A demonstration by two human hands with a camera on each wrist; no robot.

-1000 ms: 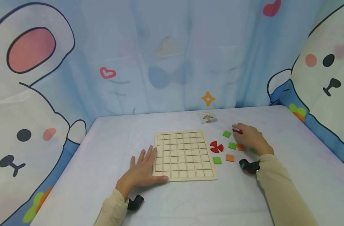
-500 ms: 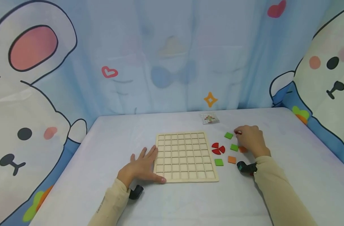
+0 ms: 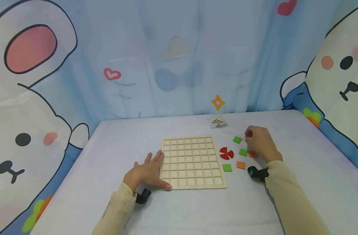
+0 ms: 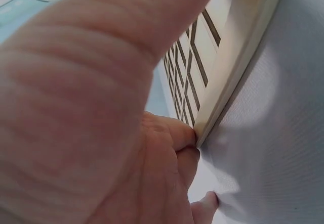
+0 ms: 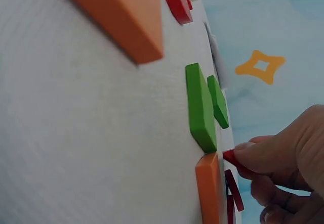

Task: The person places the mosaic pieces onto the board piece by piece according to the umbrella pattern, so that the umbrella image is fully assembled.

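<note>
A square wooden grid board (image 3: 193, 163) lies flat on the table. My left hand (image 3: 146, 173) rests at its left side with fingers spread, the fingertips along the left edge and the thumb at the near left corner. The left wrist view shows the fingers against the board's rim (image 4: 243, 57). Right of the board, my right hand (image 3: 261, 142) pinches a small red tile (image 5: 230, 157) between thumb and fingertips, its shape mostly covered. Close by lie a green tile (image 3: 237, 139), another green tile (image 3: 243, 152) and an orange tile (image 3: 252, 154).
Red wedge tiles (image 3: 224, 156) form a fan beside the board's right edge. Nearer are a green tile (image 3: 227, 167) and an orange tile (image 3: 240, 165). A small pattern card (image 3: 217, 122) lies at the back. More red tiles (image 5: 233, 188) show below the right hand.
My right hand's fingers have drawn together over the red pieces and now pinch one red tile. My left hand stays at the board's edge, its thumb shifted slightly left.
</note>
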